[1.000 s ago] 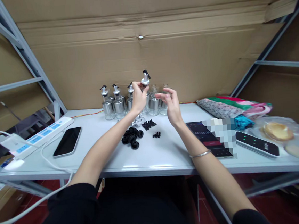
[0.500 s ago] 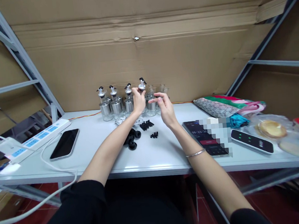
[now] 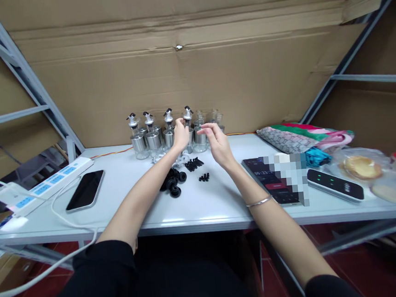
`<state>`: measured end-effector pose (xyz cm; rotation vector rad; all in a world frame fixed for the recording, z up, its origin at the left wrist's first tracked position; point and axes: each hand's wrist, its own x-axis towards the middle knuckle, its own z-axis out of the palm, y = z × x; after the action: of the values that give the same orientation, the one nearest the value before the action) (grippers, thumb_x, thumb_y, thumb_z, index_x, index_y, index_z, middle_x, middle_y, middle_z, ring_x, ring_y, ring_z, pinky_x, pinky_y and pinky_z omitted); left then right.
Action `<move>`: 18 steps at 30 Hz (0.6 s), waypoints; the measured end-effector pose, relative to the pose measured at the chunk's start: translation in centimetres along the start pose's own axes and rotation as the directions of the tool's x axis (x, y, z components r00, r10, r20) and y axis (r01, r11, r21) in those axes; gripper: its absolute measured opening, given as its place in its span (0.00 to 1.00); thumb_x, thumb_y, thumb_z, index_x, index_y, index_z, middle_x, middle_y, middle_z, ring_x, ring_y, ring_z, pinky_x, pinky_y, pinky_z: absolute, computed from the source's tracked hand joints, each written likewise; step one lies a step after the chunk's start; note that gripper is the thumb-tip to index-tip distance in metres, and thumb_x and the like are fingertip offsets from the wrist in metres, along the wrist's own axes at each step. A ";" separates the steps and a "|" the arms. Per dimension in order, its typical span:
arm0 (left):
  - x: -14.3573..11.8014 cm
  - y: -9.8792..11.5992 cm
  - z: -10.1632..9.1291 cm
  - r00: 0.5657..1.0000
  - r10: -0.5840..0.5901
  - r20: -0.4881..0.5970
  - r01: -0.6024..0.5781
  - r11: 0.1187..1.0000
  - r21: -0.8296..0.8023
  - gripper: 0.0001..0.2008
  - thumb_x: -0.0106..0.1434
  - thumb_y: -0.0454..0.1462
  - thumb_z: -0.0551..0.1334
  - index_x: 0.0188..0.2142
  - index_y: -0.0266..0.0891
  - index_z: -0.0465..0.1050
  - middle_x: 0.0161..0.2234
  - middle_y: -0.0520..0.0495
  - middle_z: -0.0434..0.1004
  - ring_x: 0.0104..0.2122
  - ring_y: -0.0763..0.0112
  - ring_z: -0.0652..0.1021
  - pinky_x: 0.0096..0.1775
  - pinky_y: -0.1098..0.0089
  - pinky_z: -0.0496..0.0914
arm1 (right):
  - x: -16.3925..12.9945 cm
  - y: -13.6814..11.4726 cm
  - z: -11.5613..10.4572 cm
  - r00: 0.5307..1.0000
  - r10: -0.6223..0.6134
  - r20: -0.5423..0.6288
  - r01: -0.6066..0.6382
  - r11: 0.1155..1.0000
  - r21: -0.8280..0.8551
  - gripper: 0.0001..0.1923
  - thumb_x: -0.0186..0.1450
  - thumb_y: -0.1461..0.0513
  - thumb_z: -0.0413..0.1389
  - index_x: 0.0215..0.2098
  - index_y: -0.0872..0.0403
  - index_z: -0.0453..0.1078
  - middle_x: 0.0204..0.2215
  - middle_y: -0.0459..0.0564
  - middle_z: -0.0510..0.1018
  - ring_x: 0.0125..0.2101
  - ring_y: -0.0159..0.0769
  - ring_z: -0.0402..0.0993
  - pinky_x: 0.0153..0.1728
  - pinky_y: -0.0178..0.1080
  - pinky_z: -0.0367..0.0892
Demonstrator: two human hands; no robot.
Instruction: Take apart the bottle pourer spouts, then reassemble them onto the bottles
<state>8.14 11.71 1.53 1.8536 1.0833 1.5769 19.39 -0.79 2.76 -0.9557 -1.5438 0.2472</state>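
Notably, no legible brand shows. Left hand (image 3: 180,136) pinches the pourer bottle (image 3: 189,128) at the desk (image 3: 206,203) rear; right hand (image 3: 216,142) hovers open, empty; timer phone (image 3: 272,186) digits unreadable.

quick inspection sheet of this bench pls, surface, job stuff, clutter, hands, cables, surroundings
surface: white table, lit evenly, bare patch near the front edge.
job's things: row of small glass bottles at the back, four with pourer caps; fourth bottle under the left hand; black rubber rings and small black plugs loose in front.
clutter: phone at left, second phone, dark remote-like device, folded cloth, wrapped food at right.
hands: left hand closed on the fourth bottle's cap; right hand open, holding nothing, beside the bottles.
cables: power strip with white lead trailing off the front edge; thin orange wire along the back.
surroundings: cardboard wall, grey metal frame.
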 end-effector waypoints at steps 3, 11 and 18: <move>-0.3 0.3 -1.8 0.996 -0.017 0.084 0.021 0.999 -0.041 0.21 0.55 0.23 0.53 0.48 0.35 0.61 0.53 0.36 0.67 0.56 0.62 0.67 0.58 0.58 0.59 | -0.1 0.6 0.3 0.999 0.003 0.052 0.002 0.995 -0.099 0.17 0.66 0.50 0.44 0.40 0.52 0.67 0.40 0.51 0.77 0.42 0.39 0.70 0.46 0.42 0.62; -5.9 0.8 -9.9 0.972 0.124 0.202 -0.168 0.961 0.221 0.10 0.59 0.30 0.53 0.39 0.37 0.69 0.43 0.44 0.74 0.45 0.66 0.73 0.47 0.64 0.69 | 0.4 1.6 2.1 0.925 0.115 0.363 0.046 0.912 -0.407 0.09 0.63 0.63 0.49 0.31 0.54 0.71 0.30 0.51 0.77 0.33 0.38 0.69 0.37 0.39 0.62; -7.2 -2.9 -13.1 0.901 0.086 0.425 -0.316 0.802 0.507 0.11 0.64 0.38 0.53 0.43 0.37 0.66 0.44 0.42 0.69 0.48 0.61 0.68 0.52 0.60 0.63 | 0.2 2.7 2.6 0.857 0.159 0.490 0.176 0.804 -0.568 0.08 0.62 0.65 0.51 0.35 0.55 0.72 0.34 0.53 0.79 0.37 0.42 0.71 0.38 0.41 0.62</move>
<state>-5.47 5.77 -2.00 2.6204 1.2846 0.9585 18.25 2.00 0.51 -1.4618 -2.2012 -0.0102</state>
